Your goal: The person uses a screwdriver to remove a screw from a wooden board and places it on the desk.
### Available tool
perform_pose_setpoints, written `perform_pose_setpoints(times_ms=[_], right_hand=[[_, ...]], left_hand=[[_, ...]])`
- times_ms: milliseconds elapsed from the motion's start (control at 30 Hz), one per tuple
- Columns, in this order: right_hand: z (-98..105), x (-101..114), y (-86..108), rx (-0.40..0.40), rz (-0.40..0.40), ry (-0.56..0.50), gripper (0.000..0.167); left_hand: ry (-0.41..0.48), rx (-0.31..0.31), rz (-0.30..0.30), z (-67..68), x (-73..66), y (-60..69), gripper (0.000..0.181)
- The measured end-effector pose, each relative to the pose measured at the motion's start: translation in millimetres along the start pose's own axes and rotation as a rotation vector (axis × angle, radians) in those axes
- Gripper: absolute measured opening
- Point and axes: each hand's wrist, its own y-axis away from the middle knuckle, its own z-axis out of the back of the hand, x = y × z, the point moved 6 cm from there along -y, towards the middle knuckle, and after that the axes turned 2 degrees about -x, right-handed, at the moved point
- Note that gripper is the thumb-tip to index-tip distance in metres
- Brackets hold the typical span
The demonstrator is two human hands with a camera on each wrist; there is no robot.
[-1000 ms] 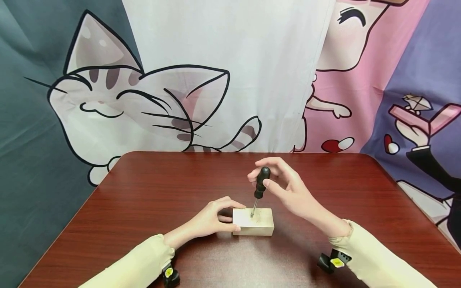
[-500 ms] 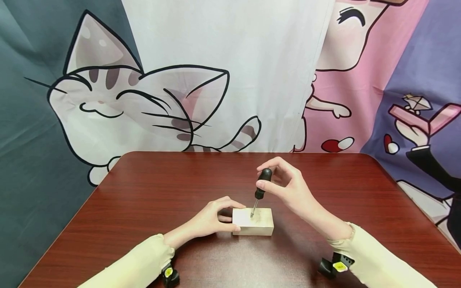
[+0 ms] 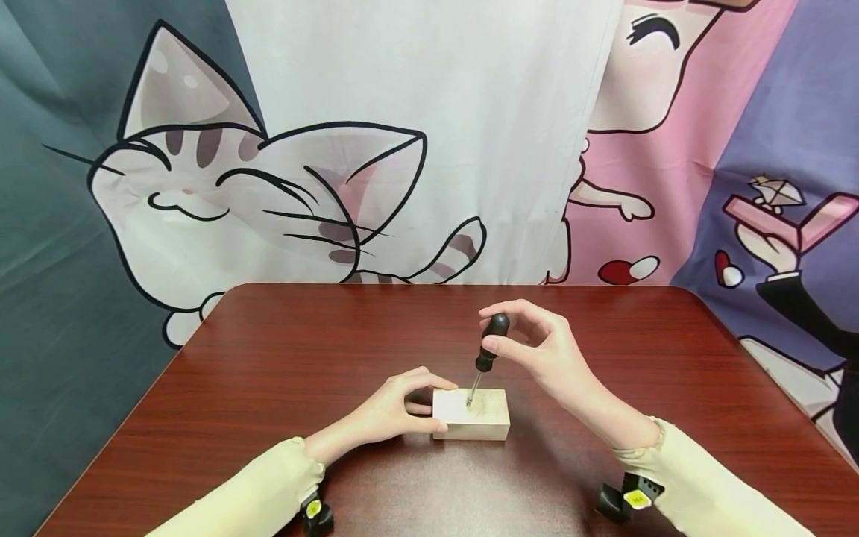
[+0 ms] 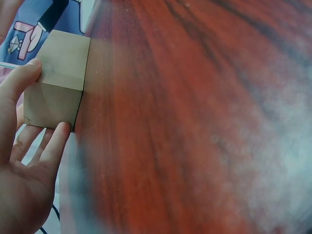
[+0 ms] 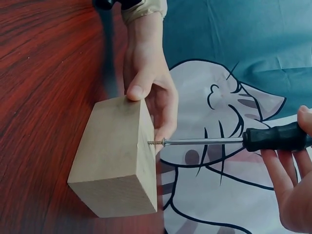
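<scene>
A pale wooden block (image 3: pixel 493 409) lies on the table. My left hand (image 3: pixel 392 406) grips its left end, thumb on the near side and fingers at the far side. A screw (image 5: pixel 155 143) stands partly sunk in the block's top face, its thread showing in the right wrist view. On the screw's head sits the tip of a screwdriver (image 5: pixel 204 141) with a black handle, nearly upright with a slight lean to the right. My right hand (image 3: pixel 553 354) holds that handle between thumb and fingers. In the left wrist view the left hand (image 4: pixel 29 180) touches the block's end.
The reddish-brown wooden table (image 3: pixel 322 328) stretches around the block on all sides. Behind it hangs a cloth (image 3: pixel 429 89) printed with cartoon figures. A small black wrist device (image 3: pixel 627 498) is strapped below the right sleeve, another device (image 3: pixel 315 514) below the left.
My right thumb and fingers have shifted around the screwdriver's handle, and the handle's top has tilted slightly to the right. The left hand and the block stay in place.
</scene>
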Motion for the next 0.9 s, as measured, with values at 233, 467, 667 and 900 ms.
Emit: perform_pose_setpoints(times_ms=[233,467,667,900], right_hand=[[-0.3,-0.9,-1.2,0.067,0.042,0.010,0.044],[-0.9,1.5,-4.4,0.090,0.174,0.002,0.035],[-0.9,-0.7,-0.2,-0.050,0.172,0.054,0.030],[0.8,-1.9,1.6,-0.106,0.092,0.032,0.032]], left_hand=[[0.009,0.006,0.007,-0.4,-1.4,0.4,0.051],[0.003,0.005,-0.001,-0.2,-1.7,0.7,0.051],[-0.001,0.000,-0.006,-0.1,-0.5,0.6,0.051],[0.001,-0.002,-0.006,-0.2,0.8,0.3,0.050]])
